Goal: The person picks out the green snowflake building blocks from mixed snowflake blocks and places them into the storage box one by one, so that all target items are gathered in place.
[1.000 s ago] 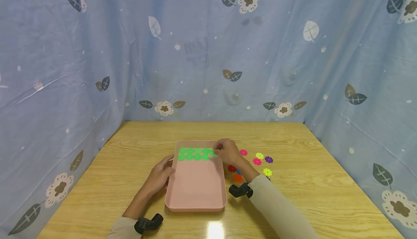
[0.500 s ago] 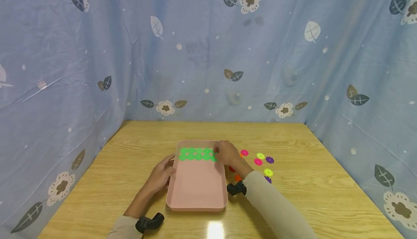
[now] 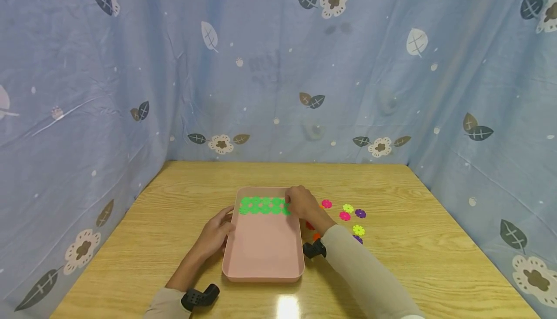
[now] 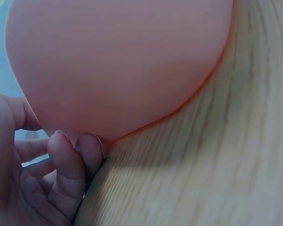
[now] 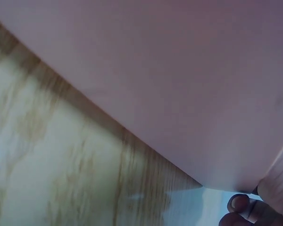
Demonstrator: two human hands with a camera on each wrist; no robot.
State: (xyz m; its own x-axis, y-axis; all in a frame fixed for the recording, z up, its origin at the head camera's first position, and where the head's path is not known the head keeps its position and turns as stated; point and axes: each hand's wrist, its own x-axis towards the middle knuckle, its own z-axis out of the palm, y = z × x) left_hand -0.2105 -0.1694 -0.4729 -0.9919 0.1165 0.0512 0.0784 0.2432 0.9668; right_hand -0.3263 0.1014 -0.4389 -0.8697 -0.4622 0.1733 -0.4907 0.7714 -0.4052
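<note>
A pink tray [image 3: 263, 249] lies lengthwise on the table. Along its far end sit two rows of green flower-shaped plastic discs [image 3: 265, 205]. My left hand [image 3: 215, 233] grips the tray's left wall, and in the left wrist view the thumb hooks over the rim while the fingers [image 4: 66, 157] curl against the outside. My right hand [image 3: 301, 204] reaches over the far right corner, fingertips bent down at the right end of the green rows. In the right wrist view, curled fingers [image 5: 240, 203] show outside the tray wall; I cannot tell whether the hidden fingertips pinch a disc.
Right of the tray, loose discs lie scattered: a pink disc [image 3: 327, 204], a yellow disc [image 3: 359, 230], a purple disc [image 3: 360, 213] and several others, some partly under the right forearm. A blue patterned curtain [image 3: 278, 67] hangs behind and beside the wooden table [image 3: 191, 179].
A green disc now shows at the right end of the nearer row, where the tray floor was bare. My right hand has shifted slightly; my left hand keeps its hold on the tray.
</note>
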